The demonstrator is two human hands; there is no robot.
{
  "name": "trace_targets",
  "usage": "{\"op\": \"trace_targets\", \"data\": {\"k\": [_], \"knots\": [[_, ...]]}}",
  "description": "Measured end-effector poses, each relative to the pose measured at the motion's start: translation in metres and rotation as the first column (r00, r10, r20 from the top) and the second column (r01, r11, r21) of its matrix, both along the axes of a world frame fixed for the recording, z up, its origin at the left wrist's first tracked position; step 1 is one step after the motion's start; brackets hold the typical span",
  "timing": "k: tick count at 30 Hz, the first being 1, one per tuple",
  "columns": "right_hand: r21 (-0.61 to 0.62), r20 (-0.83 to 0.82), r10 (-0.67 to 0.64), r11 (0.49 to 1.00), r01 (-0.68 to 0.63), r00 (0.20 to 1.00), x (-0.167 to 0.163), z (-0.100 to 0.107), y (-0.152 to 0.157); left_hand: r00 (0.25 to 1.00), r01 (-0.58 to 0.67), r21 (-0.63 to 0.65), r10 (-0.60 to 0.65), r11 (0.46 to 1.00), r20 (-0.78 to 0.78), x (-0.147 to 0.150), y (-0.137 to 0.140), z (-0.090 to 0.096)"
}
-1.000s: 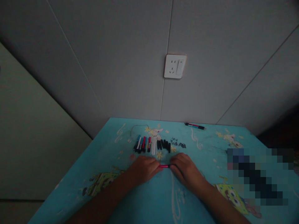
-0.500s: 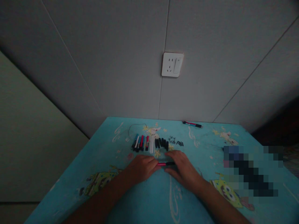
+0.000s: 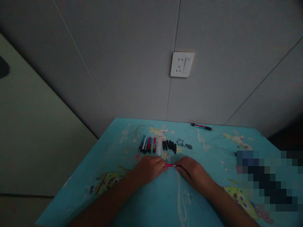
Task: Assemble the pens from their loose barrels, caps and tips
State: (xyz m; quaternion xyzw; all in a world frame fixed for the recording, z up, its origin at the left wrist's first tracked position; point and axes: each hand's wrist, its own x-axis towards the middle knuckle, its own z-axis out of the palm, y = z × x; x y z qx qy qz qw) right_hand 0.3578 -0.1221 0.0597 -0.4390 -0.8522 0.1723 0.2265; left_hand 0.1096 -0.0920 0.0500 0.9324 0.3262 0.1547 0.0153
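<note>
My left hand is closed around one end of a pen with a red barrel. On the other end, my right hand has its fingers pinched together, covering the dark section. Only a short red stretch shows between the two hands, held level just above the table. Beyond my hands lie rows of pen parts: coloured barrels, thin white refills, black tubular grips and small dark pieces.
A light blue cartoon-printed cloth covers the table. Near its back edge lie pens, red, blue and black. A wall with a white socket rises behind. A pixelated patch hides something at the right.
My right hand's fingers have closed over the black end of the pen, which showed between spread fingers before. The whole view has shifted, so things appear slightly further right.
</note>
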Motion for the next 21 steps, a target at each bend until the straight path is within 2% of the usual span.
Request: {"op": "trace_targets", "data": {"k": [4, 9, 14, 17, 21], "knots": [[-0.027, 0.004, -0.079, 0.996, 0.079, 0.997, 0.012, 0.002, 0.005, 0.995, -0.099, -0.023, 0.099, 0.995, -0.006, -0.001, 0.001, 0.006], [-0.022, 0.023, -0.098, 0.995, 0.099, 0.995, 0.020, 0.004, 0.008, 0.987, -0.160, -0.036, 0.161, 0.986, 0.006, -0.003, 0.002, 0.004], [-0.012, 0.062, -0.131, 0.991, 0.132, 0.989, 0.020, 0.003, 0.008, 0.973, -0.207, -0.034, 0.209, 0.978, 0.096, -0.001, 0.003, 0.003], [0.026, 0.068, -0.114, 0.993, 0.113, 0.991, 0.019, 0.001, 0.009, 0.972, -0.195, -0.055, 0.200, 0.979, 0.123, 0.000, 0.003, 0.006], [0.069, 0.063, -0.089, 0.994, 0.085, 0.994, 0.016, -0.004, 0.010, 0.981, -0.111, -0.137, 0.130, 0.984, 0.145, 0.002, 0.002, 0.004]]}}
